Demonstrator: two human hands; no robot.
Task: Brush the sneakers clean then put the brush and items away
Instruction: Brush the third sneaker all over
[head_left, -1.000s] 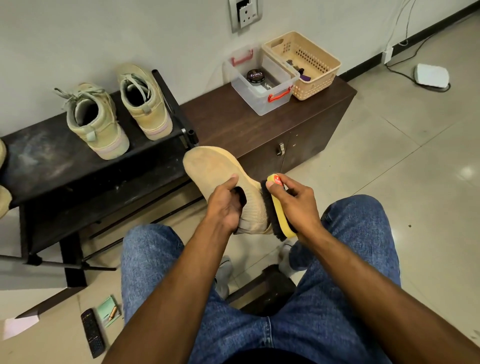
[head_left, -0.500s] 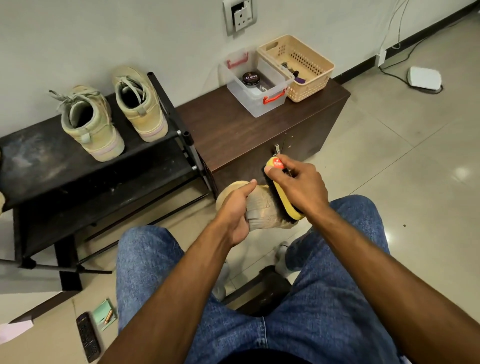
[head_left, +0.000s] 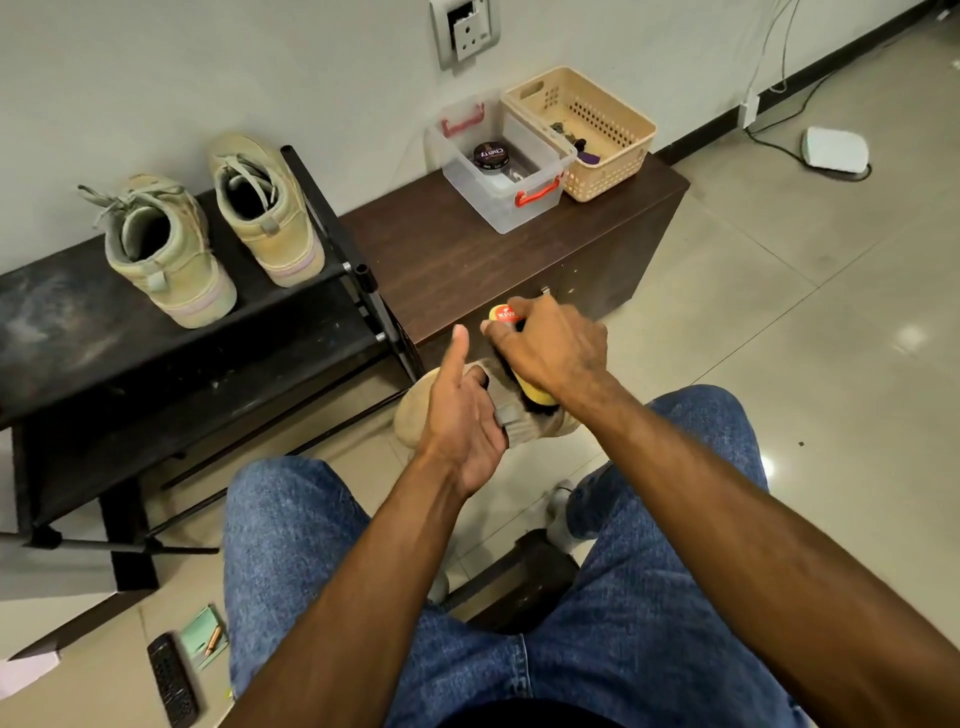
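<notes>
I see my left hand (head_left: 464, 415) tucked into the opening of a tan sneaker (head_left: 415, 410), fingers inside the collar and the thumb sticking straight up, so it holds the shoe from within. The sneaker hangs over the floor between my knees, just in front of the brown cabinet (head_left: 467, 249), its sole turned toward the black shoe rack (head_left: 171, 358).

My right hand (head_left: 550, 348) wraps around a yellow brush (head_left: 535, 392), fingers curled over its back. The red label at the brush's far end peeks out past my fingertips, and the dark bristles press against the upper side of the sneaker, touching it right beside my left hand.

On the top shelf of the rack, near its right edge, a pair of pale green sneakers (head_left: 171, 260) stands upright, heels toward me. At the cabinet top's far right corner sits a clear box (head_left: 530, 202) with red handles, holding a round tin (head_left: 489, 156), and a beige basket (head_left: 608, 166) touches its right side. On the floor by my left leg lie a remote control (head_left: 171, 680) and a small green notepad (head_left: 200, 634).
</notes>
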